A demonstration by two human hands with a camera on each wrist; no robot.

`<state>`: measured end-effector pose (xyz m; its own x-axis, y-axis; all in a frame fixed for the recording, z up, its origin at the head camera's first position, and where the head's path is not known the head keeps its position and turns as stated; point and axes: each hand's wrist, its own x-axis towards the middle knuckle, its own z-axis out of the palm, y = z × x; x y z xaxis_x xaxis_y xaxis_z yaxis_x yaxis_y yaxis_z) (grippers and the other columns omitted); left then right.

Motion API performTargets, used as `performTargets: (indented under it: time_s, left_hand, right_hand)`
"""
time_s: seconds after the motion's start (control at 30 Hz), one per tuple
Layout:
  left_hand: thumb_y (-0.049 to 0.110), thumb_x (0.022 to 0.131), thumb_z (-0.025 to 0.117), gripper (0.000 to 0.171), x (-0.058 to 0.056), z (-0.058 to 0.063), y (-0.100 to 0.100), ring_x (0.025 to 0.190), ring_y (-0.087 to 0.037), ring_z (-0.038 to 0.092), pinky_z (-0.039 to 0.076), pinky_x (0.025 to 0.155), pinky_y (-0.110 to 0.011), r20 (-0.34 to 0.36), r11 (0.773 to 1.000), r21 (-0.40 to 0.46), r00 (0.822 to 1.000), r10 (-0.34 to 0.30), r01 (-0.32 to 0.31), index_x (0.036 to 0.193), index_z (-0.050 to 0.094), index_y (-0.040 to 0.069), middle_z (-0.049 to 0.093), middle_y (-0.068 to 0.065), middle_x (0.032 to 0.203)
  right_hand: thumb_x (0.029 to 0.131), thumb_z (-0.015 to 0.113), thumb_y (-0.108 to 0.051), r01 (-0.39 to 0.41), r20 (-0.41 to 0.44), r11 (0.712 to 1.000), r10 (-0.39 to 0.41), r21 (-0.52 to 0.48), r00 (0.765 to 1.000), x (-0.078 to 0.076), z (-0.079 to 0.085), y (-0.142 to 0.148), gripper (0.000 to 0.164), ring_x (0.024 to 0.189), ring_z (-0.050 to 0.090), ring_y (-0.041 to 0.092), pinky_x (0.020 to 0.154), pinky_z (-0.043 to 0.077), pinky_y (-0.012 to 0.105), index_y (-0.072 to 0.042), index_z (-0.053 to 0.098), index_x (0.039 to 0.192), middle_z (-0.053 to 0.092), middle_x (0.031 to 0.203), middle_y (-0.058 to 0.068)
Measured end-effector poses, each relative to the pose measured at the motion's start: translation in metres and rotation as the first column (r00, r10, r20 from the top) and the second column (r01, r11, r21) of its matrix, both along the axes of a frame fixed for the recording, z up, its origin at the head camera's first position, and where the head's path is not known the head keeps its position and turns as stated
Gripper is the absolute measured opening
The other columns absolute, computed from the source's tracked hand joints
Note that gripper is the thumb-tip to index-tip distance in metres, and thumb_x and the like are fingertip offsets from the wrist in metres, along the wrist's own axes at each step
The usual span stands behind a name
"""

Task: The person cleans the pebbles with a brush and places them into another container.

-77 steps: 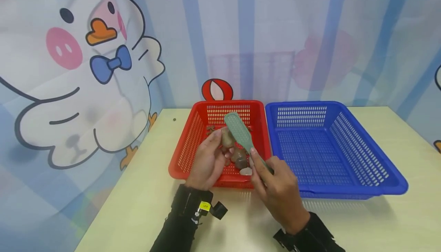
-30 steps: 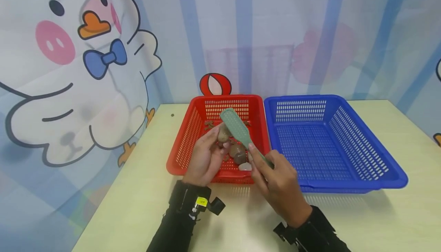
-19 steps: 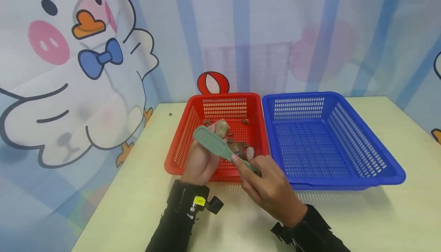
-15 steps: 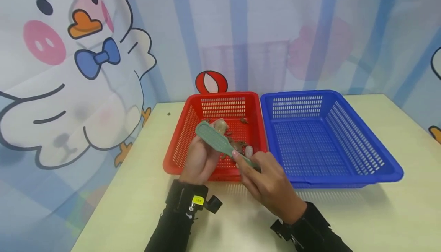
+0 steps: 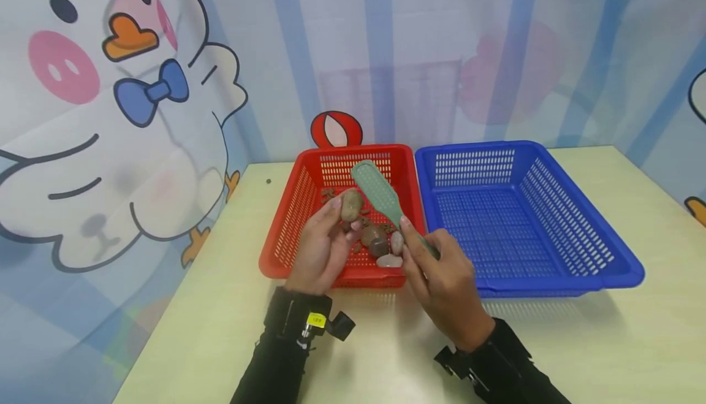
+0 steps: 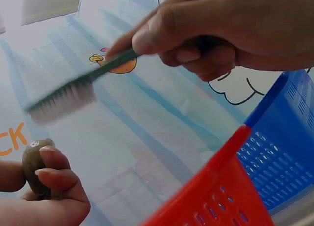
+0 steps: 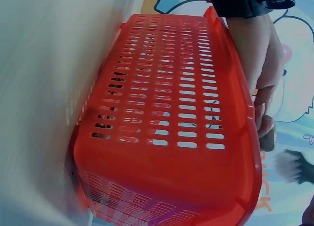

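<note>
Two hands: both loaded. Left hand point(image 5: 322, 247) pinches a stone point(image 5: 352, 206) between thumb and fingers; right hand point(image 5: 447, 287) grips the handle of a green brush point(image 5: 380, 190), index fingertip at its neck.
Stone position: held above the interior of the red basket point(image 5: 271, 268), presumably so that loosened matter drops inside.
Stone hold: upper end projects past the fingertips, probably to expose a face to the bristles point(image 6: 68, 103).
Brush attitude: bristles face down, apart from the stone; the fingertip at the neck likely steadies the head.
Red basket contents: other stones point(image 5: 379, 246) toward its near right corner; brown bits point(image 5: 328, 194) scattered on its floor.
Blue basket point(image 5: 626, 278): beside the red one, toward the far right corner of the bench point(image 5: 193, 330); the pairing likely keeps both within reach.
Yellow label point(image 5: 317, 320): on the left wrist strap point(image 5: 287, 315); characters too small to read.
Orange lettering point(image 6: 12, 138): on the backdrop point(image 5: 331, 30); "CK" legible in the left wrist view, "UCK" in the right.
Brands: none legible.
</note>
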<state>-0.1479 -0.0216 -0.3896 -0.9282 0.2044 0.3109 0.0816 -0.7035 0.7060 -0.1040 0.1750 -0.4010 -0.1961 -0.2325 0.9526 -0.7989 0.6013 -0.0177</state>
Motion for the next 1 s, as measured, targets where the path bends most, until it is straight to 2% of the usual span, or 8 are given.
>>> performTargets:
  time_s: [0.1,0.23,0.33,0.43,0.57,0.7,0.87,1.0]
  left_hand:
    - [0.016,0.11,0.039,0.035,-0.0017,0.0004,0.0002,0.091,-0.019,0.049,0.041,0.077,-0.027,-0.013,1.0,0.008,1.0,0.001,-0.001,0.136,0.05,-0.004,0.052,-0.009,0.11]
    - [0.017,0.109,0.044,0.026,-0.0048,0.0018,0.0012,0.104,-0.022,0.05,0.042,0.096,-0.035,-0.057,0.999,0.035,0.998,0.002,-0.001,0.126,0.056,0.001,0.055,-0.01,0.114]
    - [0.017,0.108,0.046,0.026,-0.0054,0.0013,0.0013,0.113,-0.026,0.05,0.037,0.107,-0.041,-0.066,0.999,0.041,0.998,0.0,0.003,0.126,0.056,0.001,0.056,-0.013,0.12]
    - [0.015,0.108,0.045,0.029,-0.003,-0.001,0.0007,0.114,-0.026,0.051,0.04,0.104,-0.04,-0.05,1.0,0.015,0.999,-0.007,0.008,0.132,0.054,0.002,0.056,-0.013,0.121]
    - [0.013,0.109,0.04,0.03,-0.0002,-0.0027,0.0004,0.099,-0.02,0.05,0.042,0.084,-0.028,-0.036,1.0,0.003,0.999,-0.014,0.014,0.135,0.051,0.002,0.053,-0.009,0.111]
    - [0.015,0.11,0.039,0.03,0.0002,-0.0029,0.0005,0.089,-0.019,0.048,0.036,0.072,-0.026,-0.022,1.0,0.001,0.999,-0.029,0.029,0.132,0.05,-0.001,0.05,-0.009,0.107]
    - [0.016,0.11,0.039,0.033,-0.0004,-0.0031,-0.0013,0.092,-0.021,0.049,0.038,0.074,-0.027,-0.004,1.0,0.005,1.0,-0.025,0.025,0.135,0.048,-0.003,0.049,-0.012,0.114]
    - [0.015,0.11,0.04,0.034,-0.0003,-0.0018,-0.0013,0.111,-0.027,0.052,0.044,0.094,-0.032,-0.028,1.0,0.018,0.999,0.019,-0.018,0.138,0.047,-0.003,0.052,-0.015,0.124]
  right_hand:
    - [0.103,0.052,-0.015,-0.038,-0.034,0.999,0.039,0.017,0.999,0.0012,0.0005,-0.0007,0.033,0.064,0.048,0.022,0.047,0.041,0.03,0.002,0.067,0.126,0.051,0.079,0.013]
    - [0.104,0.05,-0.017,-0.081,-0.021,0.99,0.084,0.116,0.996,0.0027,-0.0013,-0.0042,0.034,0.066,0.046,0.021,0.051,0.04,0.028,0.001,0.067,0.128,0.05,0.079,0.009]
    - [0.105,0.049,-0.018,-0.073,0.005,0.986,0.073,0.148,0.997,0.0018,-0.0032,-0.0056,0.035,0.065,0.043,0.02,0.052,0.037,0.028,0.0,0.067,0.128,0.047,0.079,0.008]
    - [0.105,0.047,-0.019,-0.043,0.042,0.988,0.038,0.148,0.998,0.0019,-0.0051,-0.004,0.036,0.063,0.041,0.019,0.051,0.034,0.027,-0.001,0.067,0.129,0.046,0.078,0.007]
    - [0.105,0.045,-0.02,0.009,0.088,0.991,-0.022,0.137,0.996,0.0023,-0.0057,-0.0005,0.038,0.06,0.04,0.019,0.048,0.035,0.027,-0.003,0.066,0.131,0.048,0.078,0.008]
    - [0.104,0.047,-0.018,0.039,0.051,0.997,-0.043,0.07,0.998,0.0005,-0.0034,0.001,0.036,0.058,0.041,0.019,0.045,0.035,0.027,-0.001,0.068,0.127,0.049,0.076,0.009]
    - [0.102,0.053,-0.015,0.016,-0.062,0.999,-0.019,-0.033,0.998,-0.0001,0.0009,-0.0015,0.031,0.058,0.044,0.02,0.044,0.035,0.028,0.003,0.071,0.119,0.05,0.074,0.011]
    - [0.102,0.053,-0.016,-0.049,-0.1,0.999,0.049,0.0,0.994,0.0036,0.0028,-0.0059,0.031,0.058,0.044,0.019,0.045,0.035,0.026,0.004,0.072,0.116,0.052,0.075,0.01]
